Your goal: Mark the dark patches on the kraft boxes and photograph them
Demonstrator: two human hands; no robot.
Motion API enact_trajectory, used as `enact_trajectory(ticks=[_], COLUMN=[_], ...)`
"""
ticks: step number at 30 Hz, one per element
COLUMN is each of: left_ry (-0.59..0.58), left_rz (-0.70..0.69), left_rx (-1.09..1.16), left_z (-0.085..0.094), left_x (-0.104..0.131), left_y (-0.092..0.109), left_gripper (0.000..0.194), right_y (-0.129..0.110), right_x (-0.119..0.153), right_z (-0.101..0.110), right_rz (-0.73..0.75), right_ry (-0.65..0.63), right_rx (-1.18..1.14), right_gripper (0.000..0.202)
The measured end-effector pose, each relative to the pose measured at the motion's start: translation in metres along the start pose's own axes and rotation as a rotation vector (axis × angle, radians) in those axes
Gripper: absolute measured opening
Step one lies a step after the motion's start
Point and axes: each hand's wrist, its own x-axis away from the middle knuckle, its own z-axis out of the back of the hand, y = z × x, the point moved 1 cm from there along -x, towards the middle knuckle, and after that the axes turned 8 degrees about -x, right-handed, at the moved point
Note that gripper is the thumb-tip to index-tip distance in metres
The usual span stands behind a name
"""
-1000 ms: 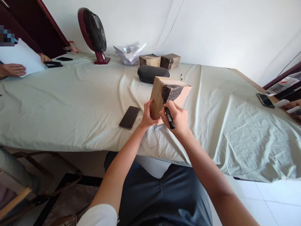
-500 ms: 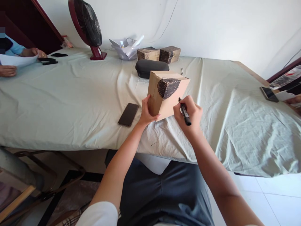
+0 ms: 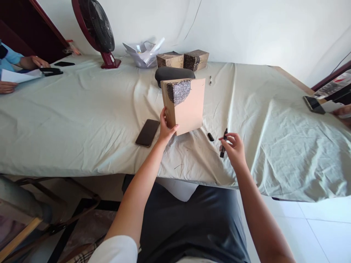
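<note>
My left hand (image 3: 168, 129) grips the lower left corner of a cardboard box (image 3: 189, 109), which is tilted up with a broad face towards me. A dark scribbled patch (image 3: 179, 92) covers the box's upper left corner. To the right, my right hand (image 3: 233, 146) pinches a black marker pen (image 3: 222, 149) just above the cloth, apart from the box. Its black cap (image 3: 210, 137) lies on the cloth between box and hand. A dark smartphone (image 3: 147, 133) rests flat to the left of my left hand.
Behind the box lies a black case (image 3: 172, 73), with two patterned cardboard boxes (image 3: 196, 60) near the wall. A clear plastic basket (image 3: 142, 58) and a fan (image 3: 111, 60) stand at the back left. Another person's hand (image 3: 34, 62) is at far left. A phone (image 3: 314, 105) lies right.
My right hand with the marker has drawn away from the box, right and down to the cloth. The box has turned and shifted slightly left in my left hand. The cap now shows.
</note>
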Motion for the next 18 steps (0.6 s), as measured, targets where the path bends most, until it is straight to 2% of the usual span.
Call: enact_trajectory(ticks=[3,7,10,18], left_ry=[-0.026,-0.112,-0.132,-0.127], left_rz=[0.076,0.097,0.096,0.102], left_rx=[0.1,0.17,0.155,0.195], left_z=[-0.001,-0.002,-0.001,-0.001], left_x=[0.0,0.0,-0.002,-0.001], left_y=[-0.005,-0.007,-0.009,-0.013], left_gripper=[0.12,0.112,0.114,0.113], right_y=[0.008,0.011,0.009,0.006], right_x=[0.022,0.041,0.047,0.039], right_z=[0.009,0.014,0.01,-0.01], right_rz=[0.108,0.214,0.222,0.123], right_ry=[0.089,-0.01,-0.068,-0.086], right_rx=[0.356,0.746,0.867,0.993], right_gripper=[0.033,0.025,0.03,0.034])
